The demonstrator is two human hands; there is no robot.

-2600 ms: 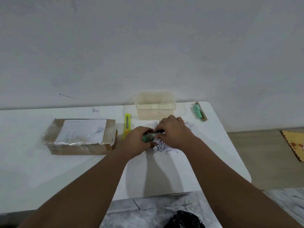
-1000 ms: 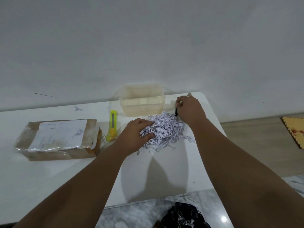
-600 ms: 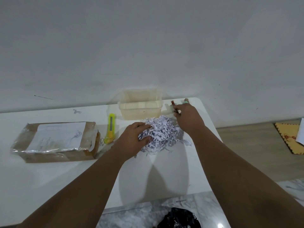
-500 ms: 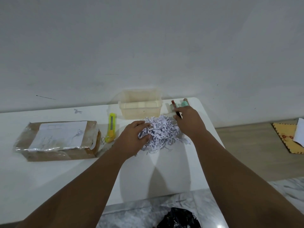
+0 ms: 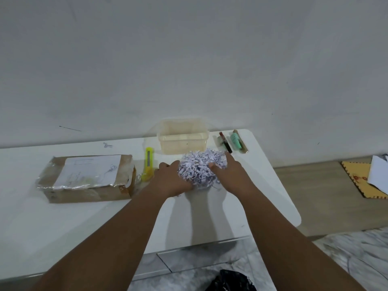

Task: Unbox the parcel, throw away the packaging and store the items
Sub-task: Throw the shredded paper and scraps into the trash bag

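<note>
At the near edge, below the bench (image 5: 63,238), a black bag (image 5: 228,281) shows on the floor, a likely place for the waste.

Mid-bench, both hands cup the shred (image 5: 200,169), a loose mound of white paper strips. The left hand (image 5: 171,179) presses its left flank with fingers curled in against it; the right hand (image 5: 231,175) covers the right flank, fingers dug into the strips. The shred should be very light, soft and springy, and it will shed bits if squeezed from one side only. It is best scooped from both sides and underneath, then compressed. It is a round heap with no clear long axis.

To the left, well apart, the parcel (image 5: 88,178) lies flat, its long axis running left to right, its opened end facing the shred. Just beside that end a yellow cutter (image 5: 148,163) points away from the person.

Farther back a clear tub (image 5: 183,139) stands open. To its right lie a red pen (image 5: 225,142) and a green tube (image 5: 236,141), both angled near-to-far.
</note>
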